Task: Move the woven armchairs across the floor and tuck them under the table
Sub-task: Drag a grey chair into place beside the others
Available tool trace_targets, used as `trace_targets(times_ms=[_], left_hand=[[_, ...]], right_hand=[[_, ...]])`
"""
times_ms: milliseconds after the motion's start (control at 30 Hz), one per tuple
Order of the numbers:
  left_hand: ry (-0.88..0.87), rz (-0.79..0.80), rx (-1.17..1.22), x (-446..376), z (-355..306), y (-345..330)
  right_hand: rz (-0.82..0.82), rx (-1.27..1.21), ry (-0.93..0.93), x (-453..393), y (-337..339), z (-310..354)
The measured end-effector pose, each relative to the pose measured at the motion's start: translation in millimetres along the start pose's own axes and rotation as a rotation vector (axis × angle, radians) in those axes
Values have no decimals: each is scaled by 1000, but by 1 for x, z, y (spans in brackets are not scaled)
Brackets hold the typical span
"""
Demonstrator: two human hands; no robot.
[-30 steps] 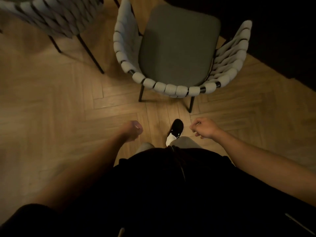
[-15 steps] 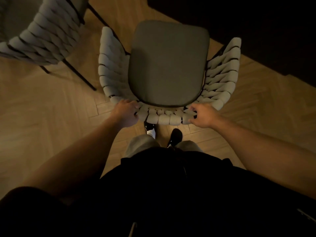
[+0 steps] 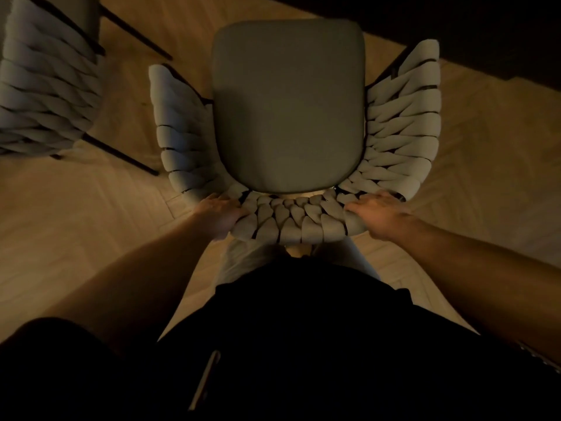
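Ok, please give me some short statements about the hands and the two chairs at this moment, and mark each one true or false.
1. Both hands grip the woven backrest of the pale woven armchair with the grey seat cushion. True: the left hand and the right hand hold its top edge.
2. A second pale woven armchair stands on the right. False: it stands at the left edge.
3. The floor is light wooden herringbone parquet. True.
4. Something lies on the grey seat cushion. False: nothing lies on it.
5. The held armchair is fully tucked under the dark table. False: its whole seat shows.
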State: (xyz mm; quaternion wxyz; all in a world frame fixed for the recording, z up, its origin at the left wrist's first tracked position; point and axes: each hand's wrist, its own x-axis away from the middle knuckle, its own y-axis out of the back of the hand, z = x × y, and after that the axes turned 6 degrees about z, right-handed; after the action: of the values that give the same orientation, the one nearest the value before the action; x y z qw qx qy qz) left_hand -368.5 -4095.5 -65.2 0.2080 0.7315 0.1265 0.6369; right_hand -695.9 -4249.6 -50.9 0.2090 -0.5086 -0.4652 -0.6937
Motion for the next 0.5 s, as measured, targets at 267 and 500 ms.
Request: trace_targets(times_ms=[267, 500], left_hand=[[11, 26, 25, 1, -4, 0], [91, 46, 153, -2, -35, -8]], right_hand=[[103, 49, -18, -11, 5, -1], [104, 149, 23, -12, 12, -24]])
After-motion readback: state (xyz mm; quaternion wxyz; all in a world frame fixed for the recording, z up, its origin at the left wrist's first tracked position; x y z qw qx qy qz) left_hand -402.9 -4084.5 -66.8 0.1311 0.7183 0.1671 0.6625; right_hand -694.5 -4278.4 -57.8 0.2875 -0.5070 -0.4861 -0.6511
